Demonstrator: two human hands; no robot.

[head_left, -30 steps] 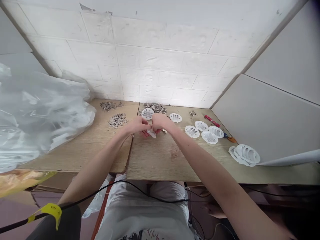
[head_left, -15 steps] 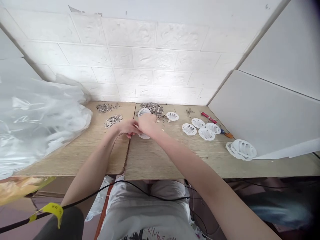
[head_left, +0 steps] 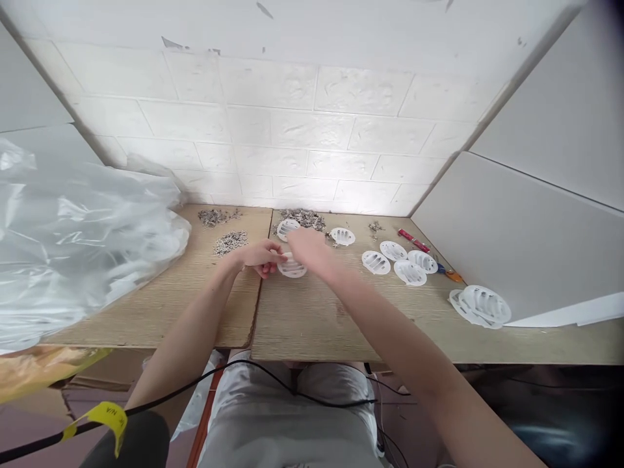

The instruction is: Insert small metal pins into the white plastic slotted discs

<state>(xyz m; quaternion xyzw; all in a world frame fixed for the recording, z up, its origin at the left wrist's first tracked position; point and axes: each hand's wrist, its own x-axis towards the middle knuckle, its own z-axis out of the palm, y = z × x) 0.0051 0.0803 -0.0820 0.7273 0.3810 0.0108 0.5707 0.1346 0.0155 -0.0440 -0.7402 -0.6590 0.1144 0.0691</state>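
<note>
My left hand is closed at the left edge of a round white slotted plastic disc, thumb on top and fingers curled beneath. My right hand hovers just above and right of that disc, its fingertips hidden behind the hand and blurred. Another slotted disc lies beyond my hands, against a heap of small metal parts. One more white disc rests to the right of my right hand.
Several slotted discs lie at the right, near a red tool and an orange-handled tool. Stacked discs sit by the right panel. Small metal parts are piled at left, beside a large plastic bag. A black cable crosses my lap.
My right hand has moved away from my left fingers, up and right, uncovering more of the disc. My left hand stays at the disc's edge. The view has shifted slightly.
</note>
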